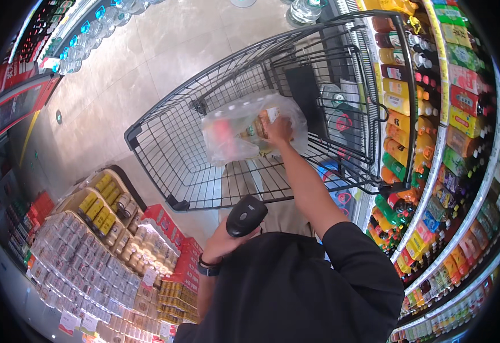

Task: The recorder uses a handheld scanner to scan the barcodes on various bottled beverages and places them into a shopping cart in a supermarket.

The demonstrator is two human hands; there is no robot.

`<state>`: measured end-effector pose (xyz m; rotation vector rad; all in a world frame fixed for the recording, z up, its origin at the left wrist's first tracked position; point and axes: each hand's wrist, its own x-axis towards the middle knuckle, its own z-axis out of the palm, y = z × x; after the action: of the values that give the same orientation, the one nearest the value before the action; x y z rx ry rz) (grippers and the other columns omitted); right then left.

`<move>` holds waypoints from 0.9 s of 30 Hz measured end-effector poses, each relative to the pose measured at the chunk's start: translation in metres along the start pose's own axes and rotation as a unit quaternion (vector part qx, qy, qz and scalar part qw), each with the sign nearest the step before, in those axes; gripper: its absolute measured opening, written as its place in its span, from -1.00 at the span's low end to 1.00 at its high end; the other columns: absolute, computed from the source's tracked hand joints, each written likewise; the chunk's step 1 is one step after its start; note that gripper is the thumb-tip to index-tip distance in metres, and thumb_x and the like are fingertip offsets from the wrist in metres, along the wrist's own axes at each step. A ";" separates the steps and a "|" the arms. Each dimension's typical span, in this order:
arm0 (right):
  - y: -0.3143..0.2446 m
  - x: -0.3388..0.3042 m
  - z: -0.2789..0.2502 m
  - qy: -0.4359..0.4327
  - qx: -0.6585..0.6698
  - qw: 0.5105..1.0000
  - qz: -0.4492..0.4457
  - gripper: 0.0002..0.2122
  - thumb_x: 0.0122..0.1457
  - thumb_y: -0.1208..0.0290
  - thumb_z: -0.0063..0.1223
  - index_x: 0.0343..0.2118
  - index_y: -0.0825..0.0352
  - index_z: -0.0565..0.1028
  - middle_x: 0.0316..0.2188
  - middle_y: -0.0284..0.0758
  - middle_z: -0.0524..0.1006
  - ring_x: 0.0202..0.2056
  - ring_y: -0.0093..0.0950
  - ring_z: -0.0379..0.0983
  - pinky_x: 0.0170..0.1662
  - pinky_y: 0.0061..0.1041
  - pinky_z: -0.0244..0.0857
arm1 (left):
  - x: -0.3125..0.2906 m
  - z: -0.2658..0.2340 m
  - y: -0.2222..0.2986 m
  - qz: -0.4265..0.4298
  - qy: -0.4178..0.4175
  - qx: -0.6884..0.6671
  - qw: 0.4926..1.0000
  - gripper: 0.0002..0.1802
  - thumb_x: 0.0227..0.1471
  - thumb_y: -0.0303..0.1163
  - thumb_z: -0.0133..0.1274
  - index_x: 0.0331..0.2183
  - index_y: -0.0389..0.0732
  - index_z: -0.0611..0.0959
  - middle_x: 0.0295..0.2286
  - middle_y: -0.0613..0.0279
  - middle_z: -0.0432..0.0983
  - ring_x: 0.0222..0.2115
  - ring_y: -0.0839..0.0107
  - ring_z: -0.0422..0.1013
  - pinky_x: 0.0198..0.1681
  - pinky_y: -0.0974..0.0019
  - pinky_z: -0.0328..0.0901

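Observation:
A black shopping cart (196, 77) of wire mesh stands in front of me. Inside it lies a translucent plastic bag (296, 106) with several goods in it, among them something red (222, 132), blurred. My right hand (280, 130) reaches over the cart's near rim into the bag. Its fingers close on an item with a brown-and-white label (260, 122); whether this is a bottle or a packet I cannot tell. Close to my body, outside the cart, my left hand (224, 243) is closed around a black handheld barcode scanner (247, 216), whose handle is hidden.
Shelves of coloured drink bottles (464, 123) rise along the right. To the lower left, a display of stacked cans (84, 257) comes near my left arm. Large water bottles (93, 37) line the far left, and another big water bottle (304, 12) stands on the tiled floor (130, 94).

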<state>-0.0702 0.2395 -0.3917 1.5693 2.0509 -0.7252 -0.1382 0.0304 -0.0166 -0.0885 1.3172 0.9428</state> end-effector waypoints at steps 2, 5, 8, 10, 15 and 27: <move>-0.003 0.005 0.000 -0.007 -0.003 1.000 0.016 -0.28 0.06 -0.23 0.07 -0.02 0.45 0.43 0.04 -0.02 0.41 0.10 -0.09 0.32 0.06 -0.13 0.30 | 0.000 0.002 -0.005 -0.020 0.009 -0.011 1.000 -0.61 0.00 -0.42 0.29 -0.10 -0.26 0.58 -0.29 0.31 0.61 -0.28 0.58 0.46 -0.17 0.42 0.36; 0.006 0.023 0.005 -0.012 -0.004 0.999 0.030 -0.27 0.03 -0.21 0.13 -0.01 0.46 0.44 0.02 0.00 0.44 0.07 -0.07 0.36 0.06 -0.17 0.32 | 0.002 0.000 -0.011 -0.023 0.015 -0.026 0.999 -0.62 0.00 -0.42 0.28 -0.11 -0.26 0.58 -0.29 0.30 0.61 -0.30 0.58 0.47 -0.20 0.43 0.37; 0.023 0.023 -0.002 -0.052 0.049 0.997 0.002 -0.24 -0.02 -0.19 0.18 0.02 0.48 0.42 -0.03 0.03 0.49 0.03 -0.03 0.40 0.06 -0.20 0.33 | -0.006 -0.002 -0.020 -0.050 0.024 0.004 0.998 -0.64 0.00 -0.42 0.29 -0.14 -0.26 0.58 -0.32 0.32 0.61 -0.35 0.58 0.46 -0.26 0.44 0.37; 0.020 0.020 -0.014 -0.079 0.105 0.991 -0.031 -0.23 -0.03 -0.18 0.20 0.03 0.49 0.41 -0.06 0.03 0.51 0.01 -0.02 0.42 0.06 -0.21 0.33 | -0.013 0.002 -0.015 -0.015 0.047 -0.034 0.998 -0.66 0.00 -0.40 0.29 -0.17 -0.25 0.58 -0.39 0.36 0.59 -0.42 0.62 0.43 -0.35 0.47 0.34; 0.033 -0.009 -0.042 -0.122 0.099 0.962 -0.224 -0.25 -0.09 0.02 0.27 0.11 0.41 0.33 -0.02 0.08 0.47 0.02 -0.06 0.43 0.06 -0.22 0.32 | -0.019 0.005 -0.013 0.060 0.051 0.006 0.997 -0.67 -0.01 -0.33 0.30 -0.21 -0.23 0.59 -0.48 0.38 0.54 -0.47 0.67 0.40 -0.41 0.51 0.29; 0.037 -0.071 -0.140 -0.173 0.168 0.913 -0.330 -0.19 -0.16 0.18 0.38 0.18 0.35 0.24 0.06 -0.10 0.42 0.07 -0.25 0.39 0.14 -0.33 0.24 | -0.040 0.017 0.008 0.118 0.004 0.030 0.992 -0.68 0.03 -0.31 0.27 -0.16 -0.15 0.63 -0.56 0.51 0.48 -0.66 0.74 0.27 -0.60 0.57 0.16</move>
<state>-0.0220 0.2869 -0.2455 0.7659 2.2476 -1.5443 -0.1284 0.0232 0.0262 0.1134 1.3835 1.1023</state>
